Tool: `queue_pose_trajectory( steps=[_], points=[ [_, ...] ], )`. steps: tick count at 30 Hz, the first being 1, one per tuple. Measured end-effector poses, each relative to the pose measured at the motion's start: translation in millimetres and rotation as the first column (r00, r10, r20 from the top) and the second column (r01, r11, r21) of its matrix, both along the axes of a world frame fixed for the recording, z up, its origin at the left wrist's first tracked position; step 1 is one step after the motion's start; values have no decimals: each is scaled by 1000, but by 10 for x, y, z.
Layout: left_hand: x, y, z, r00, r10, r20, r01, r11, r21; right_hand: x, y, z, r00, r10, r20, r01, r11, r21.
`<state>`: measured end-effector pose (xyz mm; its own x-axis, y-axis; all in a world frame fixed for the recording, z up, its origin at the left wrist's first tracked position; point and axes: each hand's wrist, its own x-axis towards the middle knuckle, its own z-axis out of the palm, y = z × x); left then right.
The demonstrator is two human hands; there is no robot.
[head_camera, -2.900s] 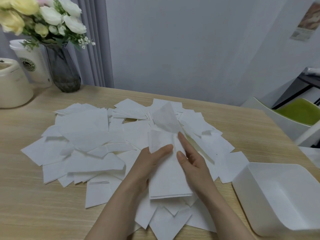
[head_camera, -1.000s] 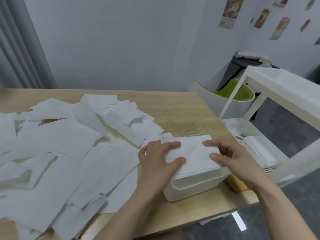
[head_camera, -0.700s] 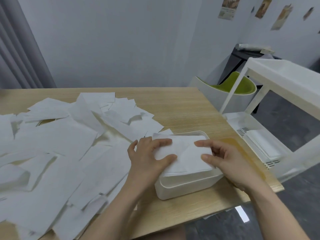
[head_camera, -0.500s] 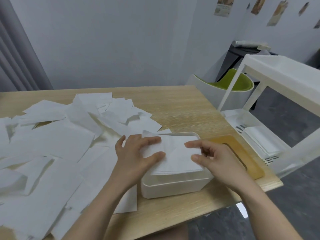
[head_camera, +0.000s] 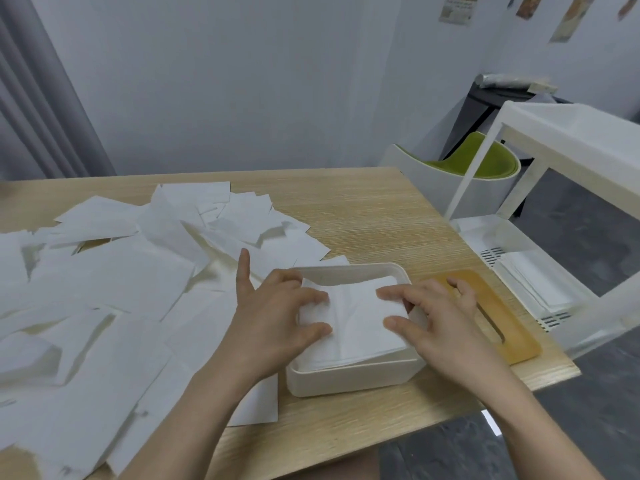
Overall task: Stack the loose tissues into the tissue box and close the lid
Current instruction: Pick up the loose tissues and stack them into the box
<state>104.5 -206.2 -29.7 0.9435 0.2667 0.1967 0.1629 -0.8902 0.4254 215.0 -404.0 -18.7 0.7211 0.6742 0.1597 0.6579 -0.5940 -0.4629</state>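
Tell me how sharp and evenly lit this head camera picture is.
Head view: soft, even light, no harsh glare; the hands and tissue box are fairly sharp, the loose tissues at the left edge smear with blur, and the white shelf leans from wide-angle distortion.

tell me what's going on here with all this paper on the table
A person is packing tissues into a white box near the table's right edge. Both hands, the left hand and the right hand, press a folded stack of tissues down into the open box. Many loose tissues lie spread over the wooden table to the left. The yellowish lid lies flat beside the box, not yet on.
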Motion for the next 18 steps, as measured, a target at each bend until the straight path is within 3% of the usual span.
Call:
queue_pose_trajectory(
  steps=[10,18],
  points=[
    [28,11,46,994,-9,-113,17,997,72,-10,-31,13,994,44,105,-33,994,-103],
    [22,13,37,994,-12,-105,25,991,132,-14,-17,-129,944,76,323,-31,989,-143]
  ],
)
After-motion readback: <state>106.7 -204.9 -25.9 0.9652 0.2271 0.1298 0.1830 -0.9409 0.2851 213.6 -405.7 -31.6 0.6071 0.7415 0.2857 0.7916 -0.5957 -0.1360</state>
